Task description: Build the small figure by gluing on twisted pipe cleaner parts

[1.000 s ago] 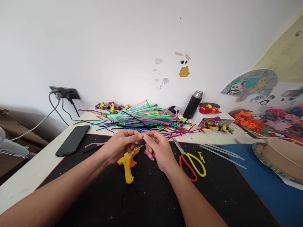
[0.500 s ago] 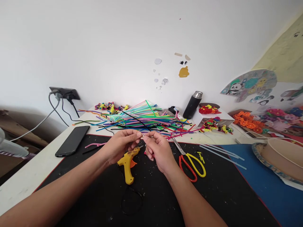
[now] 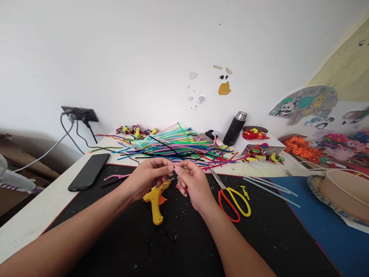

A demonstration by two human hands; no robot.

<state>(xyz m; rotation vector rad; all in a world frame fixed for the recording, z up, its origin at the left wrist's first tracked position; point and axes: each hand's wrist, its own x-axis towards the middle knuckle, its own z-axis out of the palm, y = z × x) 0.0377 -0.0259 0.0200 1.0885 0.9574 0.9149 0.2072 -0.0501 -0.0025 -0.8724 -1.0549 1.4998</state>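
Above the black mat, my left hand and my right hand meet fingertip to fingertip. Both are closed in a pinch on a tiny piece, mostly hidden by the fingers and too small to name. A bit of red shows under my right hand's curled fingers; whether it is held or lies on the mat I cannot tell. Just below my left hand lies a yellow glue gun with an orange trigger. Scissors with one red and one yellow handle rest to the right of my right hand, beside a small yellow-green piece.
A pile of colourful pipe cleaners spreads behind my hands. A phone lies left, clear glue sticks right. A black flask stands at the back by a white box. A round basket is far right.
The fingertips have shifted slightly around the tiny piece between them. Both hands stay in nearly the same place, and the things on the table have not moved.
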